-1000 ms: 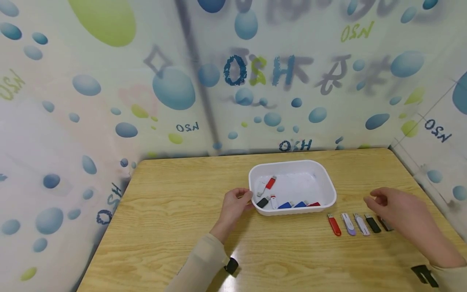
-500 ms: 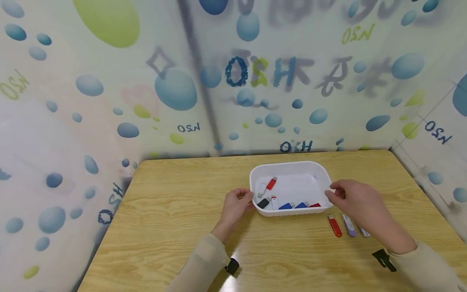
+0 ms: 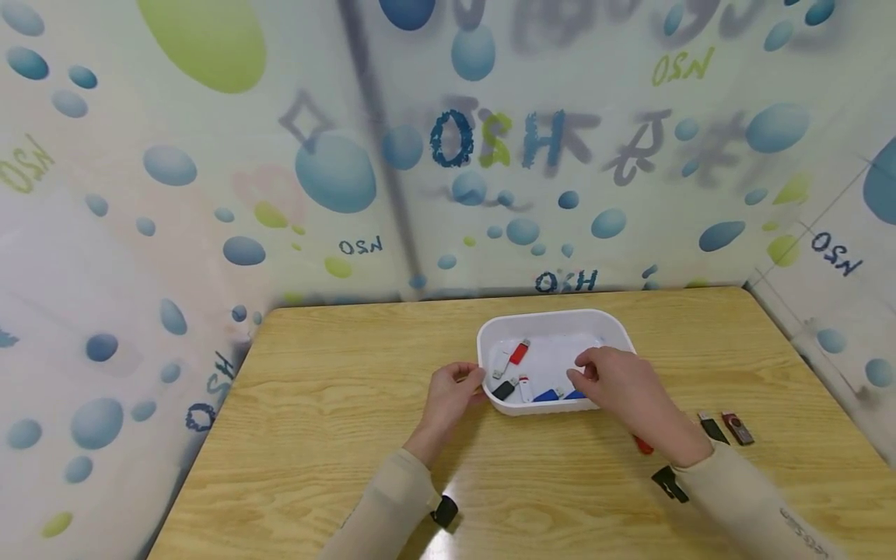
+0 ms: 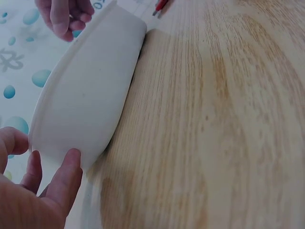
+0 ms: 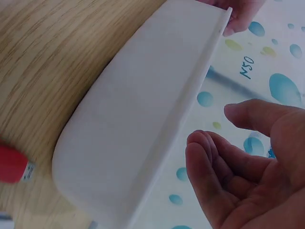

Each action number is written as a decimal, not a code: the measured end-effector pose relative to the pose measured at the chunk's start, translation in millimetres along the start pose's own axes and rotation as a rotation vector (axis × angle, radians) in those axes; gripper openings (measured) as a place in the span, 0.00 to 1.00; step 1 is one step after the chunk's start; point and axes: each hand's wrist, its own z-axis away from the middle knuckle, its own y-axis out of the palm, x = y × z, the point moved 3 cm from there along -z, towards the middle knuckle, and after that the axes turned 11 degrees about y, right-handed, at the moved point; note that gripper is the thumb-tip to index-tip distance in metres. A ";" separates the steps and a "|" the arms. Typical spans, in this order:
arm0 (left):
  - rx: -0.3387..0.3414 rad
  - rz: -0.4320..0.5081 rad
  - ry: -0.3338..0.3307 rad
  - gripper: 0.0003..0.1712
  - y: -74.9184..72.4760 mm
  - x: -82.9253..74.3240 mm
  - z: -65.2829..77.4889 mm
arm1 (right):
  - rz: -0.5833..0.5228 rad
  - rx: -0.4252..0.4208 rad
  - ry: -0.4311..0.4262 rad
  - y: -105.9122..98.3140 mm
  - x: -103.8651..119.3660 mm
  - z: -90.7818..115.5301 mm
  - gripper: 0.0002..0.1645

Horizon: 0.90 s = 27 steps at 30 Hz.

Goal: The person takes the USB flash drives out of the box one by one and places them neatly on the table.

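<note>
A white plastic tray [image 3: 560, 405] stands on the table, holding several USB flash drives. Among them are a red one [image 3: 519, 352], a black one [image 3: 504, 389] and a blue one [image 3: 547, 395]. My left hand [image 3: 451, 393] pinches the tray's left end, with the thumb by the rim and fingers against the outer wall [image 4: 86, 95]. Over the tray's right part hovers my right hand [image 3: 619, 385], fingers loosely bent. The right wrist view shows a gap between its thumb [image 5: 252, 114] and fingers, with nothing held. This hand covers part of the tray's contents.
Right of the tray, a red flash drive [image 3: 643, 446] shows partly beside my right forearm. A black one [image 3: 713, 428] and a dark red and grey one [image 3: 738, 428] lie farther right. A patterned wall covering [image 3: 560, 233] rises behind the wooden table [image 3: 336, 373].
My right hand has moved left, from above the row of flash drives, past the tray's right end, to over the tray. My left hand has stayed at the tray's left end.
</note>
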 end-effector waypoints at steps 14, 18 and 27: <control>-0.014 0.007 0.004 0.14 0.2 2.0 -0.4 | 0.011 0.139 0.039 38.3 31.3 -30.7 0.14; -0.009 0.010 0.006 0.15 0.4 2.0 -0.4 | 0.059 0.178 0.064 49.4 36.0 -37.6 0.17; -0.008 0.008 0.006 0.15 0.8 1.3 -0.2 | 0.115 0.273 0.078 62.2 42.0 -43.8 0.17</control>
